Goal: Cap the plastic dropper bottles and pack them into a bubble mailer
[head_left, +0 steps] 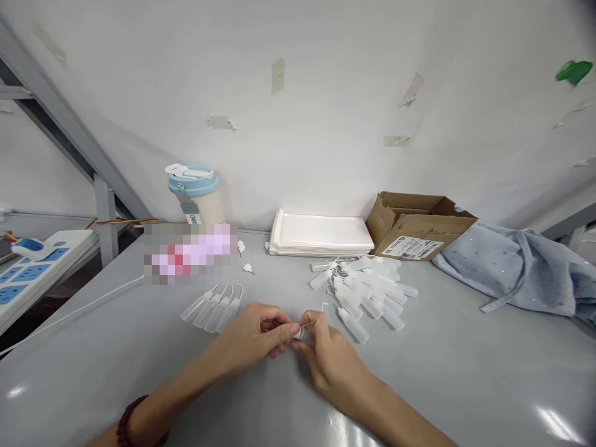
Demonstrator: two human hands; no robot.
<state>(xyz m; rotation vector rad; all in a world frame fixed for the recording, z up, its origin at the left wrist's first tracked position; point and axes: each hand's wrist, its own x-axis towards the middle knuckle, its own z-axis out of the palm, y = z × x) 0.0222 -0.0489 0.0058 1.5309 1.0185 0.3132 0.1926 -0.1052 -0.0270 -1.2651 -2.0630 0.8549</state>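
Near the front middle of the table, my right hand (328, 355) is closed around a small translucent squeeze bottle (306, 336). Thumb and fingers of my left hand (261, 333) pinch the bottle's white top end; much of the bottle is hidden by the fingers. Left of my hands lies a row of several similar bottles (215, 310) with thin bent white tips. To the right is a loose pile of such bottles (365, 285), and one bottle (352, 324) lies at its near edge. A small bent white tip (325, 305) shows just above my right hand.
Two small white pieces (248, 269) lie behind the row. Along the wall stand a blue-lidded cup (200, 195), a stack of white packets (321, 233) and an open cardboard box (419, 226). Blue-grey cloth (521, 273) lies right; a power strip (35, 273) is left; a blurred patch covers something pink.
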